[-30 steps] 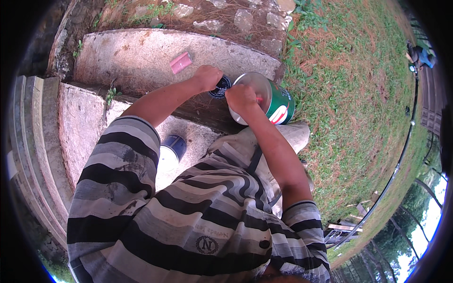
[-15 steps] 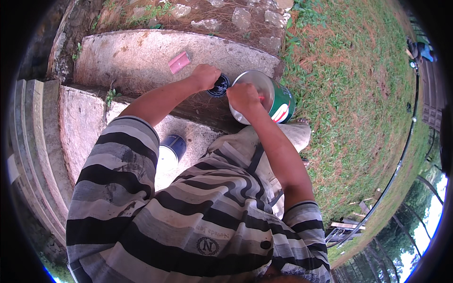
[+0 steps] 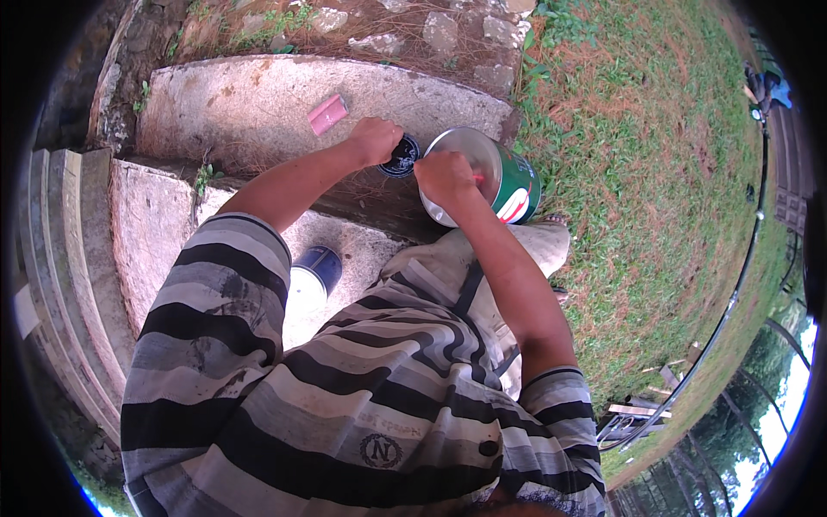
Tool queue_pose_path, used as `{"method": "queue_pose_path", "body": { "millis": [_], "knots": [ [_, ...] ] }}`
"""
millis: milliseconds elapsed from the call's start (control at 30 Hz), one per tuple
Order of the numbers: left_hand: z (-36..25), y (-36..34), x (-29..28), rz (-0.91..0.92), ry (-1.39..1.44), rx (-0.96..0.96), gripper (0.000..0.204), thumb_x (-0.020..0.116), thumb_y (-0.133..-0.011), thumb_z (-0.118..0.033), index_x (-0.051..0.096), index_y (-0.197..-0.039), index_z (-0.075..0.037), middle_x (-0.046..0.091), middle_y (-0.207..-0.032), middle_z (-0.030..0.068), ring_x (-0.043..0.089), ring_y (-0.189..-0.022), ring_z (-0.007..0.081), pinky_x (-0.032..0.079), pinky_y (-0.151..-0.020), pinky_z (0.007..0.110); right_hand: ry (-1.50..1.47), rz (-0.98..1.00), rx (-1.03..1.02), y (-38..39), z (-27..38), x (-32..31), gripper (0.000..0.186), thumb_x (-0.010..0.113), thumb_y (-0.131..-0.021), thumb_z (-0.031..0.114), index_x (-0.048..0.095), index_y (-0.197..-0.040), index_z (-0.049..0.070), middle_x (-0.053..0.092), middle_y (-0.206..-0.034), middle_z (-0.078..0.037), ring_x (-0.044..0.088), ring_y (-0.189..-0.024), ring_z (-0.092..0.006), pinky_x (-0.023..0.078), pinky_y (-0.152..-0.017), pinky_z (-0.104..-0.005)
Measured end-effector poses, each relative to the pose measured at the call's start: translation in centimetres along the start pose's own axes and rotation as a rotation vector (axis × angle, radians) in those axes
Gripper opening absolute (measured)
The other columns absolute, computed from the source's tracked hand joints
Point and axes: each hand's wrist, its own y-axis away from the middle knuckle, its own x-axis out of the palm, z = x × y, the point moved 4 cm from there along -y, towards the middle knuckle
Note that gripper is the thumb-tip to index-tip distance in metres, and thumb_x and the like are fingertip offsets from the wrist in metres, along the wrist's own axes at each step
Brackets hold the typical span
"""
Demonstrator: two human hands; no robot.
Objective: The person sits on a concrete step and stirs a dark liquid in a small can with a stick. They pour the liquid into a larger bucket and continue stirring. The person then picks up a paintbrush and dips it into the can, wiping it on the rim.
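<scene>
Paint can, green with a silvery top, stands at the edge of a concrete step, right where the step meets the grass. Just beside it on the left sits a small dark round lid, black and smeared-looking. The right hand rests on the can's near rim, fingers clenched around something thin (a sliver of red shows past the knuckles, too small to make out). The left hand is curled over the small lid, fingers closed on its edge; I cannot tell whether it is lifted or only pressed. Both forearms reach forward and converge, elbows bent, the right one running up from the striped shirt. As I judge it, the can could tip toward the grass if the right hand bears down on the rim, since it stands so near the step's edge. A pink block lies well apart; a blue-and-white cup stands on the lower step
</scene>
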Motion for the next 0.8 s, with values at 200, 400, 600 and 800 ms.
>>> {"method": "queue_pose_path", "body": {
  "millis": [200,400,600,800],
  "knots": [
    [-0.5,-0.4,-0.4,0.02,-0.012,-0.026,0.019,0.076,-0.078,-0.013,0.072,-0.094,-0.005,0.076,-0.092,0.0164,0.075,-0.091,0.0374,0.061,-0.079,0.048,0.006,-0.019,-0.003,0.1,-0.4,0.2,0.024,0.059,-0.093,0.019,0.081,-0.093,0.01,0.08,-0.096,-0.013,0.079,-0.092,-0.0315,0.062,-0.08,-0.0467],
    [-0.6,-0.5,-0.4,0.036,-0.024,-0.045,0.019,0.075,-0.077,-0.013,0.074,-0.095,-0.005,0.076,-0.094,0.0158,0.075,-0.093,0.0367,0.061,-0.081,0.047,0.004,-0.035,-0.002,-0.1,-0.5,0.5,0.024,0.06,-0.093,0.02,0.081,-0.091,0.011,0.08,-0.094,-0.012,0.079,-0.091,-0.0308,0.062,-0.079,-0.0463],
    [-0.4,-0.1,-0.4,0.046,-0.014,-0.046,0.02,0.077,-0.077,-0.014,0.074,-0.095,-0.006,0.076,-0.094,0.0148,0.075,-0.094,0.0361,0.061,-0.082,0.046,0.021,-0.032,-0.006,0.0,-0.2,0.3,0.022,0.061,-0.092,0.018,0.082,-0.091,0.012,0.08,-0.095,-0.012,0.079,-0.091,-0.029,0.062,-0.079,-0.0455],
    [0.2,-0.2,0.5,0.024,-0.039,-0.02,0.021,0.078,-0.075,-0.014,0.073,-0.094,-0.006,0.076,-0.094,0.0144,0.075,-0.094,0.0358,0.061,-0.081,0.046,0.019,-0.054,0.006,0.0,0.1,-0.1,0.02,0.063,-0.09,0.017,0.082,-0.09,0.011,0.08,-0.094,-0.012,0.079,-0.091,-0.0289,0.062,-0.078,-0.0447]
  ]
}}
